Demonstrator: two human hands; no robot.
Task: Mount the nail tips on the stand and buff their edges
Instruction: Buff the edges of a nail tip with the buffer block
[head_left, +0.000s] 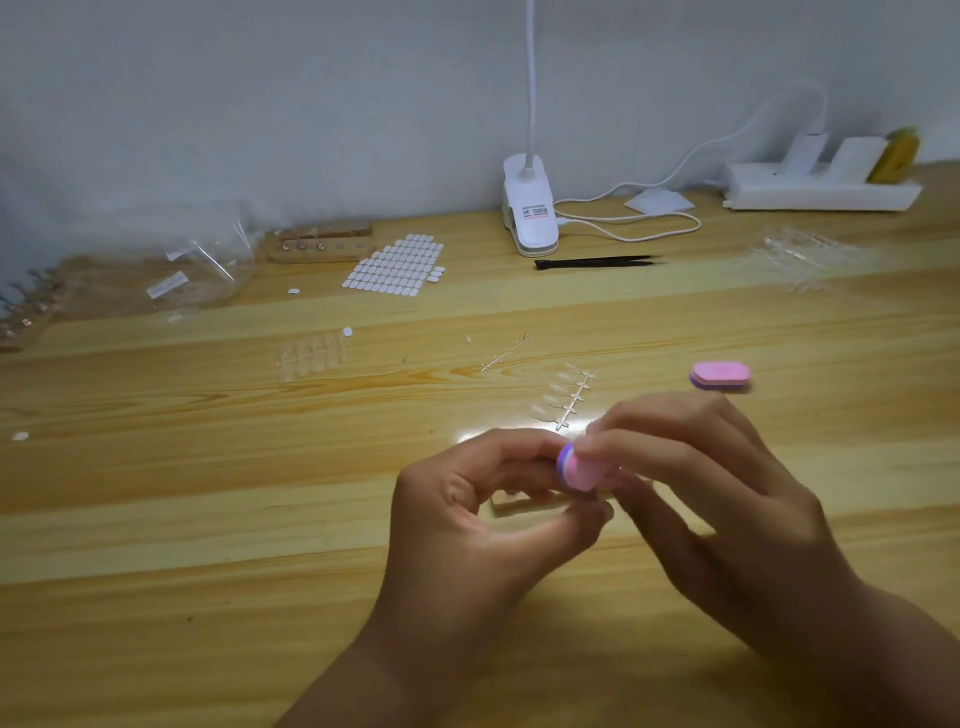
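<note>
My right hand (691, 488) pinches a small pink and purple buffer block (576, 467) by its fingertips. My left hand (483, 499) has its fingers curled and its fingertips meet the buffer; what they pinch is hidden, perhaps a nail tip. Under both hands lies a pale wooden stand (519, 506), mostly covered. A strip of clear nail tips on a sprue (566, 397) lies just beyond my hands. A second pink buffer block (720, 375) rests on the table to the right.
On the wooden table: clear nail tips (311, 356), a white sticker sheet (397, 265), a wooden holder block (322, 244), plastic bags (208, 275), black tweezers (597, 262), a clip lamp (530, 208) with its cable, a power strip (821, 192), and more clear nail tip strips (800, 254).
</note>
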